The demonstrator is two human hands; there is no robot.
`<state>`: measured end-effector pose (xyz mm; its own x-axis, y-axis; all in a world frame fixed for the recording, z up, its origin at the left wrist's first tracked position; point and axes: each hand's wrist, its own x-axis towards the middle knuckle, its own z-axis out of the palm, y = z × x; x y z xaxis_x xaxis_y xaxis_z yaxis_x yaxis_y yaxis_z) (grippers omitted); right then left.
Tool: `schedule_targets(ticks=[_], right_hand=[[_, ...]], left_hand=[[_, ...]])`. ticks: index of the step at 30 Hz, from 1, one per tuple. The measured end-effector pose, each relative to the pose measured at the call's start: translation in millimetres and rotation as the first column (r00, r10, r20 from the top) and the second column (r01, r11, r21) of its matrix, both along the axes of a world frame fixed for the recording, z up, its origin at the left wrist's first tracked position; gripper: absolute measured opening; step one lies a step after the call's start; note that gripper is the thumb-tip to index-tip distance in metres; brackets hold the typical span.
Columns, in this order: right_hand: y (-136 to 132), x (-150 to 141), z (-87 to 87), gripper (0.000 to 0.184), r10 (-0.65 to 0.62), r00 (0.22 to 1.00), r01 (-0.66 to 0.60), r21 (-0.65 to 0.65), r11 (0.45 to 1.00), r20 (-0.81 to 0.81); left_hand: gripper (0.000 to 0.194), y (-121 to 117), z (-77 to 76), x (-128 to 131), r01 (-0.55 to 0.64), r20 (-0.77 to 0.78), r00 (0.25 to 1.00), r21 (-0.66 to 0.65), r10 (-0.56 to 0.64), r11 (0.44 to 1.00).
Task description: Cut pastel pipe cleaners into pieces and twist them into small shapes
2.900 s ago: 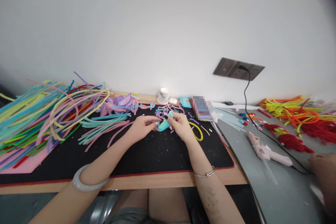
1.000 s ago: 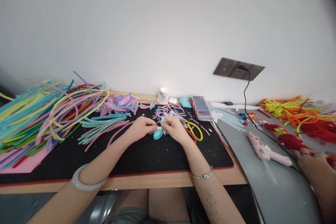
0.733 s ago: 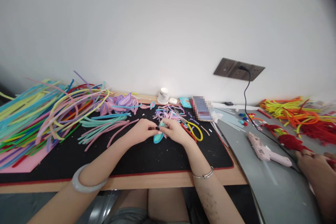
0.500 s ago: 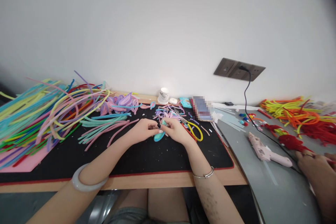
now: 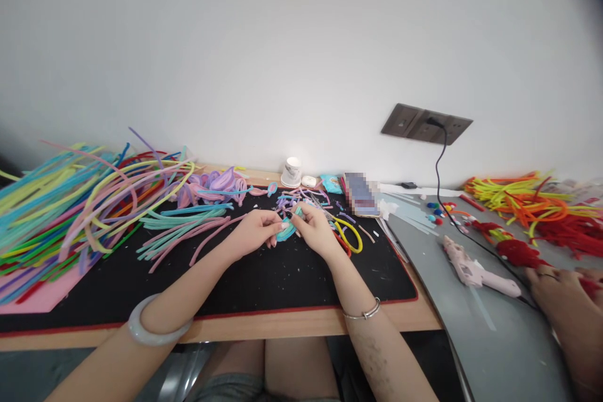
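Observation:
My left hand (image 5: 254,230) and my right hand (image 5: 315,230) meet over the middle of a black desk mat (image 5: 264,282). Both pinch a small teal piece of coiled pipe cleaner (image 5: 286,232) between their fingertips. The piece is held just above the mat. Loose pink, purple and blue pipe cleaner offcuts (image 5: 301,198) lie right behind the hands. A yellow-and-red handled pair of pliers (image 5: 349,236) rests on the mat to the right of my right hand.
A big heap of long coloured pipe cleaners (image 5: 70,201) covers the left. A white cup (image 5: 293,171) stands by the wall. On the grey sheet at right lie a pink glue gun (image 5: 475,273) with its cord and red-orange pipe cleaners (image 5: 537,207). Another person's hand (image 5: 560,289) works there.
The teal piece was turned and worked between my fingertips, lowered towards the mat, then lifted slightly. The other person's hand at the right moved further in.

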<state>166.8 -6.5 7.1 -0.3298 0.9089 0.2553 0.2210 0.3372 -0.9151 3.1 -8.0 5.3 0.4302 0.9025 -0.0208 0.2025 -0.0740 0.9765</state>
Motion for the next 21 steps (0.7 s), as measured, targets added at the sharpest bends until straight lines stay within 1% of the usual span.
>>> schedule_targets(ticks=[4,7,9,12,15,18,21], right_hand=[[1.3,1.3,-0.7,0.012,-0.025,0.997,0.024,-0.008,1.000,-0.067],[2.2,1.9,-2.0,0.014,-0.055,0.996,0.055,-0.008,0.998,-0.072],[2.7,1.5,-3.3,0.015,-0.067,0.995,0.067,-0.005,0.998,-0.076],[3.2,0.2,-4.8,0.016,-0.080,0.994,0.079,-0.011,0.997,-0.078],[3.7,-0.3,-5.1,0.015,-0.078,0.992,0.074,-0.054,0.996,-0.094],[4.4,0.4,-4.0,0.016,-0.070,0.990,0.059,-0.091,0.994,-0.122],[4.9,1.2,-2.2,0.016,-0.066,0.986,0.051,-0.101,0.994,-0.156]], left_hand=[[0.030,1.1,-1.8,-2.9,0.050,0.060,0.997,-0.041,-0.047,0.998],[0.032,0.1,-2.1,-3.5,0.104,0.092,0.991,-0.101,-0.095,0.989],[0.032,-0.9,-1.9,-3.0,0.127,0.096,0.989,-0.115,-0.116,0.985],[0.033,-1.1,-2.9,-2.5,0.121,0.087,0.990,-0.103,-0.113,0.987],[0.032,0.1,-4.9,-2.8,0.107,0.071,0.992,-0.109,-0.100,0.988],[0.031,0.4,-4.6,-3.6,0.121,0.053,0.992,-0.123,-0.115,0.985],[0.030,-0.5,-2.1,-4.6,0.140,0.075,0.989,-0.140,-0.130,0.980]])
